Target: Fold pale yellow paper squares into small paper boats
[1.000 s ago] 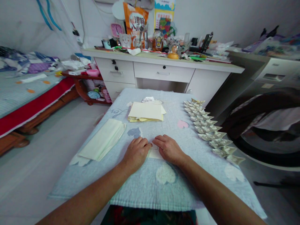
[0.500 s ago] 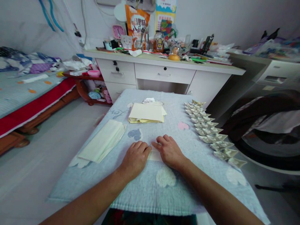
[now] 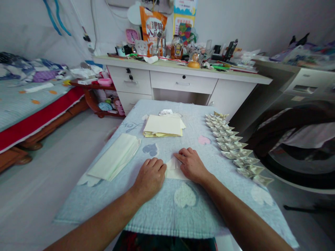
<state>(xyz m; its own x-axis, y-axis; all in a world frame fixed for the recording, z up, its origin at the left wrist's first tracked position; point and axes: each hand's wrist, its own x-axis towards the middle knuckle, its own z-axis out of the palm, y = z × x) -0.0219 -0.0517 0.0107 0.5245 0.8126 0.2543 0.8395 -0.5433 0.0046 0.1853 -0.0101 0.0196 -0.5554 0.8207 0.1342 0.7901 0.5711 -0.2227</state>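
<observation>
A small folded sheet of pale paper [image 3: 174, 173] lies on the cloth in front of me, its upper part coming to a slanted, peaked fold. My left hand [image 3: 151, 176] is closed at the paper's left edge, thumb and curled index finger on it. Over the right part rests my right hand [image 3: 193, 165], fingers bent and index finger reaching to the peak; its thumb is mostly hidden. Beyond my hands is a stack of cream paper sheets [image 3: 163, 124]. To the left lies a pile of long, pale green-white folded paper [image 3: 115, 157]. Folded paper boats [image 3: 231, 145] stand in a row on the right.
A blue quilted cloth [image 3: 157, 216] with heart patterns covers the table. Behind it stands a white desk [image 3: 183, 82] crowded with jars, an orange snack bag [image 3: 154, 29] and a pink clock [image 3: 131, 36]. A washing machine [image 3: 309, 83] is at right, a bed [image 3: 39, 97] at left.
My right hand has slid slightly right, away from my left hand, uncovering more of the folded paper and its peak. My left hand has hardly moved.
</observation>
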